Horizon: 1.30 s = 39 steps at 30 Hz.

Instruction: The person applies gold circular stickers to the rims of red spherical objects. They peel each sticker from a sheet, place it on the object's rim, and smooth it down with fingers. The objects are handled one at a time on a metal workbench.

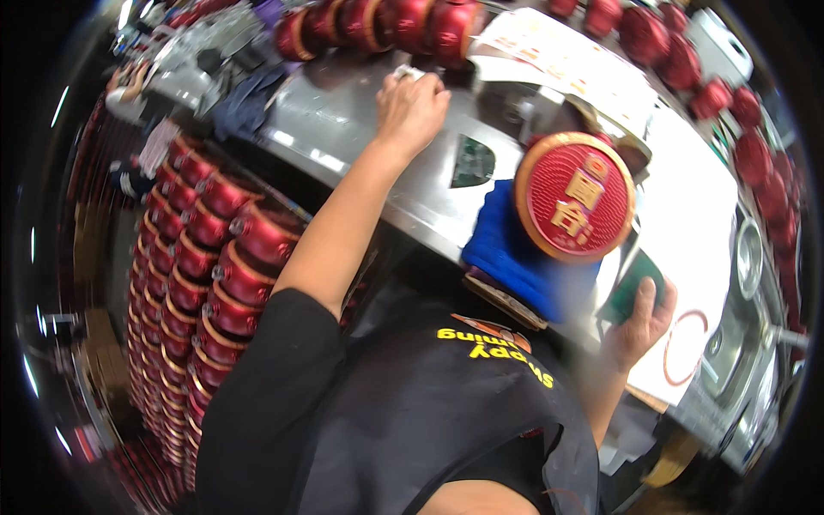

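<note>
My left hand (414, 112) reaches far out over the metal worktop (326, 137). Its fingers are curled closed, and a small crumpled white cloth or paper (409, 73) shows just past the knuckles. My right hand (645, 319), blurred at its edges, grips a dark green flat pad (633, 287) between thumb and fingers. Between my hands, a round red piece (566, 202) with a studded face, raised gold characters and an orange-gold rim stands tilted toward me. Below it lies a folded blue cloth (506, 249) at the worktop's near edge.
Tall stacks of red, gold-rimmed pots (227, 292) stand on the left. More red pots (395, 26) line the worktop's far side. White sheets (687, 172) cover the right part, beside a metal sink (730, 352). A dark green piece (474, 161) lies on the metal.
</note>
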Tool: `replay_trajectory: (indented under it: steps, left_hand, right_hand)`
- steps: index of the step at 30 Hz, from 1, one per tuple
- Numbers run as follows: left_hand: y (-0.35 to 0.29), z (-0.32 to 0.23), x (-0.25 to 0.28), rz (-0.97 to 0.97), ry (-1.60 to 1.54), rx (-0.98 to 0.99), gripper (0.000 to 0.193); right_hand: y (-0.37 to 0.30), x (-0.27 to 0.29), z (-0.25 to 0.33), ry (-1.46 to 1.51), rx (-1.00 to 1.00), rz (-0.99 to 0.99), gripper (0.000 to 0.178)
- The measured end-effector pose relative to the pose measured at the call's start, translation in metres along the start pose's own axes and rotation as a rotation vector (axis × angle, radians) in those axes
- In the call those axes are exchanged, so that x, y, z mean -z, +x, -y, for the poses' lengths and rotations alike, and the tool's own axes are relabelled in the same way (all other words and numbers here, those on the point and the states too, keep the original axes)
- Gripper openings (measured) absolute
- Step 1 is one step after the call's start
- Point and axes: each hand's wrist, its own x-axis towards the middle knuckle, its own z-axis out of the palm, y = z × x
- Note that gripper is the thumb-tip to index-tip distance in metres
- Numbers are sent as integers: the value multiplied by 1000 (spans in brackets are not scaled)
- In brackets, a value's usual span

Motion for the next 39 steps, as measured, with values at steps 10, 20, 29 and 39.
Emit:
replay_trajectory:
  steps: [10,20,29,39]
  left_hand:
    - [67,148,59,-11,619,576,33]
    - [83,155,161,-557,456,201,16]
    - [277,-17,244,-654,-860,-334,32]
    - [525,-92,328,-254,-2244,-366,35]
  right_hand:
    - [6,25,10,-129,31,-87,22]
    - [24,2,32,-53,79,-61,20]
    - [27,8,36,-17,131,-83,19]
    - [20,34,41,-174,68,-184,21]
